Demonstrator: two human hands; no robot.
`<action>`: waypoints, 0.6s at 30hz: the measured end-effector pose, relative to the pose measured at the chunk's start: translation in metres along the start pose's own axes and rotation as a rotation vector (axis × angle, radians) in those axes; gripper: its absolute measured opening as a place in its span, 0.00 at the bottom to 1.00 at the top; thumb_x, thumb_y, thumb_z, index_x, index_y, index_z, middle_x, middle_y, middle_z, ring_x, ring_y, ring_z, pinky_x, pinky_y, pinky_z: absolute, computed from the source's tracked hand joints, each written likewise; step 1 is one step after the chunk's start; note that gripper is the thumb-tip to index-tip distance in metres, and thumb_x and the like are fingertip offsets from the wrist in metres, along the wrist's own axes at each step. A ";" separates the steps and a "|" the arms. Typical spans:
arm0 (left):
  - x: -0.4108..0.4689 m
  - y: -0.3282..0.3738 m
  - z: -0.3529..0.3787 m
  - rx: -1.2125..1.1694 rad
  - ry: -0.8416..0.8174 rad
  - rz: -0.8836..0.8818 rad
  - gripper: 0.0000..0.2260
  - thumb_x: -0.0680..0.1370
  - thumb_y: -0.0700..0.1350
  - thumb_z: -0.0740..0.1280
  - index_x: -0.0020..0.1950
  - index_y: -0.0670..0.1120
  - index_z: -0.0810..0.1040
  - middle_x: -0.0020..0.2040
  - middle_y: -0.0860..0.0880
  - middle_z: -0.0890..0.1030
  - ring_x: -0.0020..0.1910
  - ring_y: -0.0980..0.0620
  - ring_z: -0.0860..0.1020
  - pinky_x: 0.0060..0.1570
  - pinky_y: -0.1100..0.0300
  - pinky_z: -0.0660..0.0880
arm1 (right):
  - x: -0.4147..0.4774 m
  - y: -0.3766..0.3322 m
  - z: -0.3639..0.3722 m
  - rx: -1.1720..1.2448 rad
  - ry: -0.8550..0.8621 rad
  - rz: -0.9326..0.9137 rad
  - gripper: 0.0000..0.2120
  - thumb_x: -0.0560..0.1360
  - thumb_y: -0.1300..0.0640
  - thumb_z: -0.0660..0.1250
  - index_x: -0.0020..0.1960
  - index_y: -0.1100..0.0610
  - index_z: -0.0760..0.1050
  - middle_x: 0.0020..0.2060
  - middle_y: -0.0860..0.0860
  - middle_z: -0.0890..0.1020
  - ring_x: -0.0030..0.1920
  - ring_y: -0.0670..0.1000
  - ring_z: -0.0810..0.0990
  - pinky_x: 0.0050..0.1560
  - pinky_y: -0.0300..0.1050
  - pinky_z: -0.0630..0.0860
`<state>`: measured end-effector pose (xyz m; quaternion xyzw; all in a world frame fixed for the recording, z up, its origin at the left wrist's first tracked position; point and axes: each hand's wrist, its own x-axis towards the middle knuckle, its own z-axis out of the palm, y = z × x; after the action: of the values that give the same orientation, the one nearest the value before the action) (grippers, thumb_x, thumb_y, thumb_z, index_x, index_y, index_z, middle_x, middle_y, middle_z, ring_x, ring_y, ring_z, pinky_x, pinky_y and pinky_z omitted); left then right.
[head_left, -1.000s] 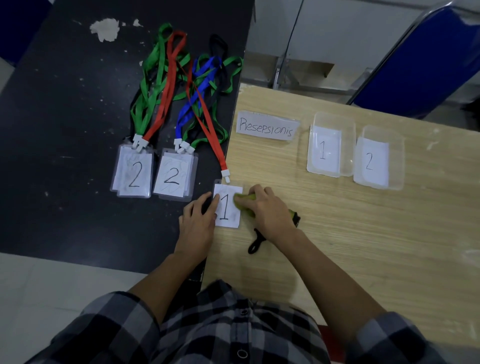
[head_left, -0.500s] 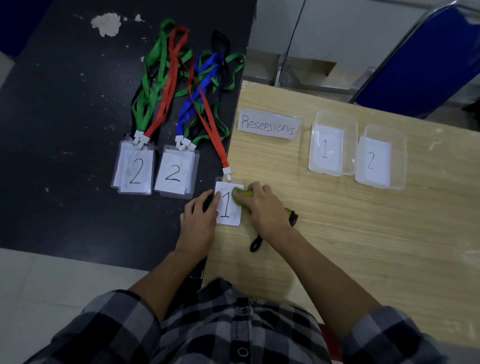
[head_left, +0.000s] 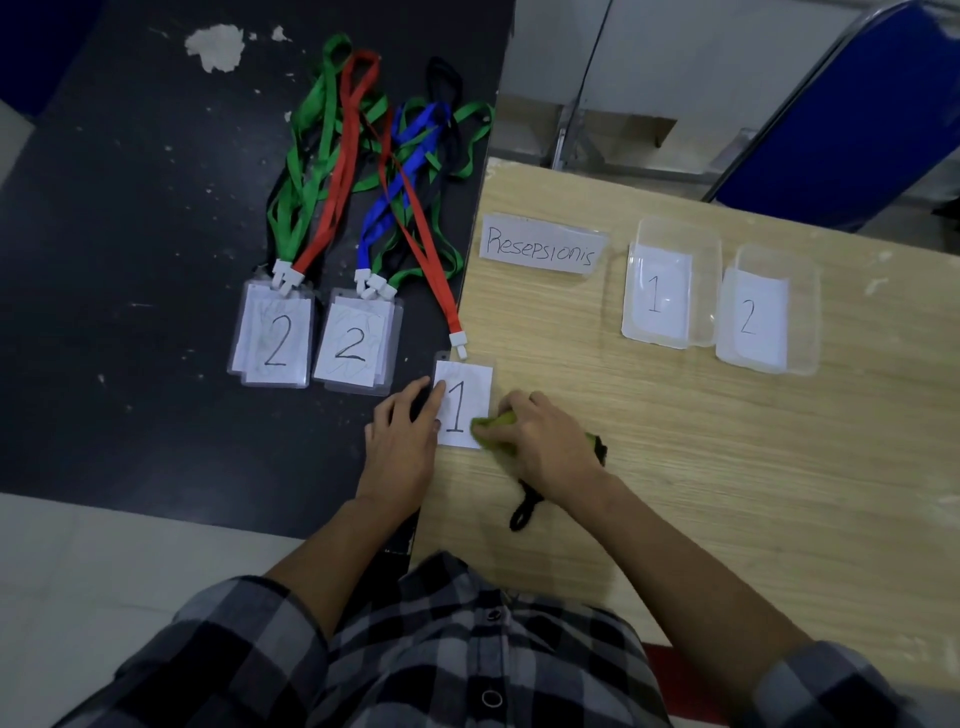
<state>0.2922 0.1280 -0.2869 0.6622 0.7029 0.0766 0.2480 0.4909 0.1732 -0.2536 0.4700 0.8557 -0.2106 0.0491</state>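
Here, in the head view:
- My left hand (head_left: 402, 447) lies flat, and its straight fingers (head_left: 435, 401) press down the left edge of the "1" badge (head_left: 467, 395).
- The "1" badge lies face up just in front of me, at the seam where the black table (head_left: 130, 234) meets the wooden table (head_left: 727, 493).
- My right hand (head_left: 548, 441) has its fingers curled round a green cloth (head_left: 492, 423) and grips it. The cloth touches the lower right part of the badge.
- A black strap (head_left: 523, 512) loops out from under my right wrist onto the wooden table.
- A red lanyard (head_left: 415, 228) runs from the clip at the badge's top across the black table into a heap of green, blue and black lanyards.
- The left "2" badge (head_left: 275, 338) and the right "2" badge (head_left: 353, 343) lie side by side on the black table, left of the "1" badge.
- Farther back on the wooden table stand the "Resepsionis" label (head_left: 540, 248), the clear tray marked 1 (head_left: 704, 291) and the clear tray marked 2 (head_left: 802, 312) in a row, well apart from my hands.
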 end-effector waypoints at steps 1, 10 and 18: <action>0.000 0.000 0.000 0.000 0.000 0.001 0.23 0.85 0.45 0.56 0.80 0.53 0.59 0.79 0.50 0.59 0.72 0.45 0.59 0.64 0.43 0.65 | 0.006 0.003 -0.001 0.011 0.037 0.068 0.23 0.76 0.61 0.68 0.66 0.42 0.77 0.58 0.52 0.74 0.54 0.55 0.71 0.42 0.46 0.65; -0.001 0.000 0.001 -0.001 0.012 0.008 0.23 0.84 0.45 0.57 0.80 0.52 0.60 0.78 0.50 0.60 0.72 0.44 0.59 0.64 0.42 0.64 | 0.002 0.004 0.002 0.006 0.090 0.038 0.22 0.72 0.63 0.72 0.62 0.43 0.80 0.53 0.53 0.77 0.48 0.57 0.74 0.37 0.46 0.67; 0.001 -0.003 0.007 0.064 0.025 0.007 0.24 0.83 0.45 0.59 0.80 0.52 0.60 0.78 0.49 0.61 0.70 0.43 0.63 0.60 0.41 0.69 | 0.011 0.005 -0.005 -0.003 -0.019 -0.177 0.20 0.74 0.62 0.68 0.62 0.45 0.80 0.56 0.54 0.76 0.50 0.57 0.74 0.42 0.50 0.73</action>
<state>0.2929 0.1276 -0.2941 0.6714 0.7056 0.0632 0.2174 0.4890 0.1864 -0.2539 0.3905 0.8937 -0.2175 0.0392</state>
